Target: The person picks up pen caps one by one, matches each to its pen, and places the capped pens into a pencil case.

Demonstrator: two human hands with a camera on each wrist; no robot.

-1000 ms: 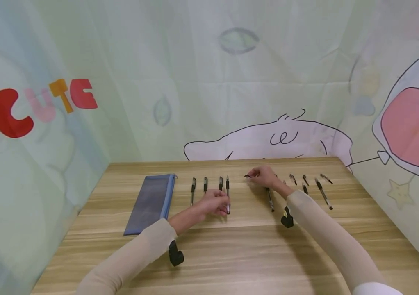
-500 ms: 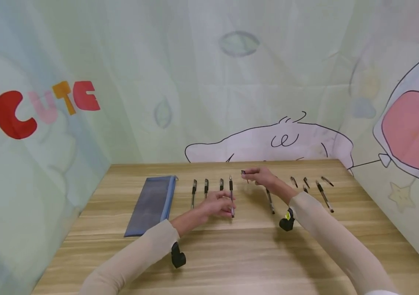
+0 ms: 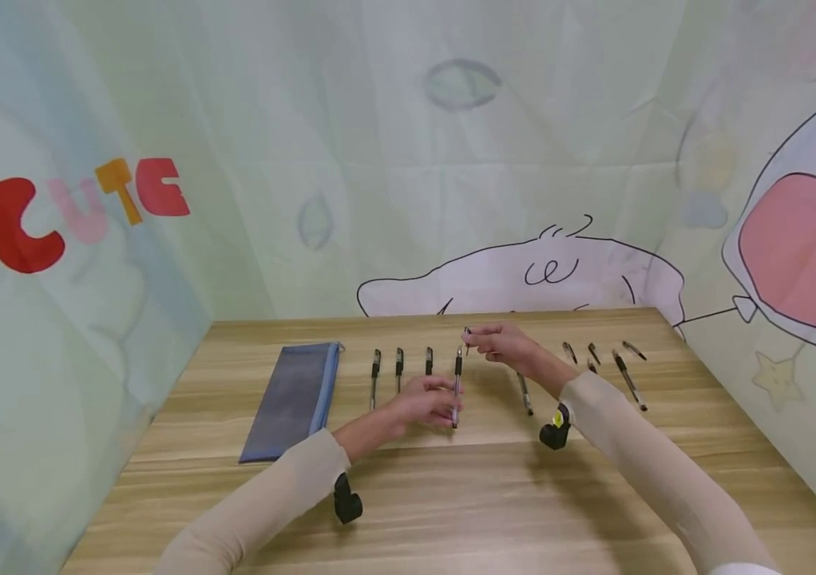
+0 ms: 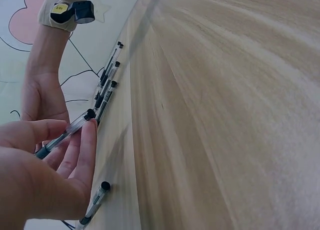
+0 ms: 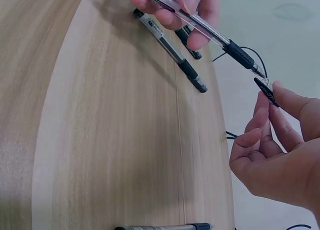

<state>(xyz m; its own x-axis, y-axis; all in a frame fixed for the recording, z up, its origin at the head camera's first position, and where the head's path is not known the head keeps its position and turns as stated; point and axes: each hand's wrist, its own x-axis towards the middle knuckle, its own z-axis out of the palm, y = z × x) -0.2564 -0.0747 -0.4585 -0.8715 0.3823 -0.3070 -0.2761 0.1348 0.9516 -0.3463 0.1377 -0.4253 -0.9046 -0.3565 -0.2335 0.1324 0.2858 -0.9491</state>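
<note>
In the head view my left hand point(image 3: 425, 402) pinches a clear-barrelled gel pen point(image 3: 457, 379) low on its barrel, with the bare tip pointing up and away. My right hand point(image 3: 507, 345) holds a small black-clipped pen cap point(image 3: 467, 339) between thumb and fingertips. Seen from the right wrist, the cap point(image 5: 266, 92) is right at the writing tip of the pen point(image 5: 239, 54), overlapping it in this view. The black end plug of the pen point(image 4: 90, 114) shows beyond the left fingers in the left wrist view.
Three capped pens, one being the leftmost pen point(image 3: 375, 377), stand in a row beside a blue mesh zip pouch point(image 3: 286, 403). To the right lie uncapped pens, including a near pen point(image 3: 525, 393) and a far pen point(image 3: 629, 380), with loose caps point(image 3: 594, 352) behind. The right forearm hides part of that area.
My left hand has moved slightly right and raised the pen. The cap in my right hand has come left and turned from lying flat to upright, closing in on the pen's tip.
</note>
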